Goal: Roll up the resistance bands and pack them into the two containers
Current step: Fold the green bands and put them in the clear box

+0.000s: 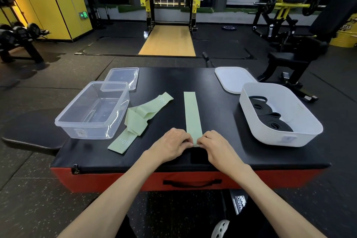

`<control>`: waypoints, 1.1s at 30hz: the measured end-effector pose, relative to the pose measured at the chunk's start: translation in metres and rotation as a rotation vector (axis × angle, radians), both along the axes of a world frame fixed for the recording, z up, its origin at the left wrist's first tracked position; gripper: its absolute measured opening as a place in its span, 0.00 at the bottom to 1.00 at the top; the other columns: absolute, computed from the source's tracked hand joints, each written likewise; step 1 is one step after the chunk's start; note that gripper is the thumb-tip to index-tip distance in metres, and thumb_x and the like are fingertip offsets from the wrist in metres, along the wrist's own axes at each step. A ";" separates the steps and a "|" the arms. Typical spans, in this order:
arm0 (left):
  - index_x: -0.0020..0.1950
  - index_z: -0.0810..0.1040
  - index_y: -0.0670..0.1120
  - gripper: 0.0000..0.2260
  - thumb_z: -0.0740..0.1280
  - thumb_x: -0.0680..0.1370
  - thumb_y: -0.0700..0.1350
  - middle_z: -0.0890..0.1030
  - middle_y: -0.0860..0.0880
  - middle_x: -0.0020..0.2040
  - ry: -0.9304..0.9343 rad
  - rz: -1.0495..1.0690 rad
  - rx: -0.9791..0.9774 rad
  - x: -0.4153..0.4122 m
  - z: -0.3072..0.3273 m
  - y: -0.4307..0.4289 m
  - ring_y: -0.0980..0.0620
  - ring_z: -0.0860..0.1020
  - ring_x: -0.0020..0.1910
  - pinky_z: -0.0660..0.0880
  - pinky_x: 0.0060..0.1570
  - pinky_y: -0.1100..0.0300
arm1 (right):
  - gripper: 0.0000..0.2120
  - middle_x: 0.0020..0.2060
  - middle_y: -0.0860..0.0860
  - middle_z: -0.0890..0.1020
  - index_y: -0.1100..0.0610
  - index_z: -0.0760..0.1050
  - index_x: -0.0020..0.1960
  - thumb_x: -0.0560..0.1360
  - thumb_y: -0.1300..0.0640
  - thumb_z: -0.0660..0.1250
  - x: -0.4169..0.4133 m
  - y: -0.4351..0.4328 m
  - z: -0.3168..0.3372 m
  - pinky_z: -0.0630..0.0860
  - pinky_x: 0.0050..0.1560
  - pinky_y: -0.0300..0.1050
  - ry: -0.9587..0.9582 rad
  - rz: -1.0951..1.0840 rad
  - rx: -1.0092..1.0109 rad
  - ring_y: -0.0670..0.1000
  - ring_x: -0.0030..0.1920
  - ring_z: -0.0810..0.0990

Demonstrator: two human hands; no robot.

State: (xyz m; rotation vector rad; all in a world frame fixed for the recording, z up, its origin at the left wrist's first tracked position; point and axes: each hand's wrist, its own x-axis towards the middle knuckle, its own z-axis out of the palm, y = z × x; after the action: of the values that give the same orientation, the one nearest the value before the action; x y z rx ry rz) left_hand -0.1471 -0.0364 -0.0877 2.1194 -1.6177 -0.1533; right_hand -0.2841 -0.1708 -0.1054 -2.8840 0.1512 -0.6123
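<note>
Left hand (172,144) and right hand (214,145) meet at the near end of the flat band (192,114). Their fingers are curled and pinch its edge from either side. A first turn may already be started, though the fingers hide it. The band lies straight on the pad (212,83), its long axis running directly away from the hands, so the roll should travel forward. Both hands are equally near. Loose bands (139,120) lie left of it, by the clear box (87,131). The tub (270,137), at right, holds black rolls (270,117).
</note>
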 end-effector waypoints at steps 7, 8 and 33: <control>0.51 0.83 0.47 0.08 0.65 0.79 0.47 0.80 0.50 0.44 -0.015 0.004 -0.013 0.000 0.004 0.000 0.58 0.69 0.40 0.62 0.44 0.68 | 0.06 0.39 0.52 0.78 0.59 0.80 0.47 0.76 0.65 0.65 -0.001 -0.003 0.010 0.71 0.41 0.44 0.055 0.010 0.053 0.54 0.40 0.73; 0.51 0.83 0.47 0.08 0.65 0.79 0.48 0.80 0.50 0.44 -0.032 0.006 -0.015 0.000 0.004 0.000 0.58 0.68 0.40 0.63 0.44 0.67 | 0.06 0.39 0.52 0.79 0.59 0.81 0.46 0.75 0.65 0.65 0.000 -0.004 0.011 0.71 0.41 0.44 0.041 0.010 0.057 0.54 0.40 0.73; 0.47 0.82 0.46 0.05 0.67 0.77 0.44 0.78 0.50 0.43 -0.022 0.051 -0.139 -0.004 0.001 -0.002 0.57 0.70 0.39 0.66 0.44 0.66 | 0.11 0.45 0.52 0.80 0.55 0.82 0.54 0.78 0.61 0.63 0.004 0.000 0.014 0.70 0.46 0.40 0.104 -0.099 0.126 0.52 0.49 0.74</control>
State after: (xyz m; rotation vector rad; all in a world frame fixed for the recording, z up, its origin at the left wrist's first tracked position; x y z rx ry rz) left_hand -0.1509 -0.0389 -0.0867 2.0604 -1.5389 -0.0003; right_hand -0.2799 -0.1706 -0.0916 -2.8001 0.3363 -0.4510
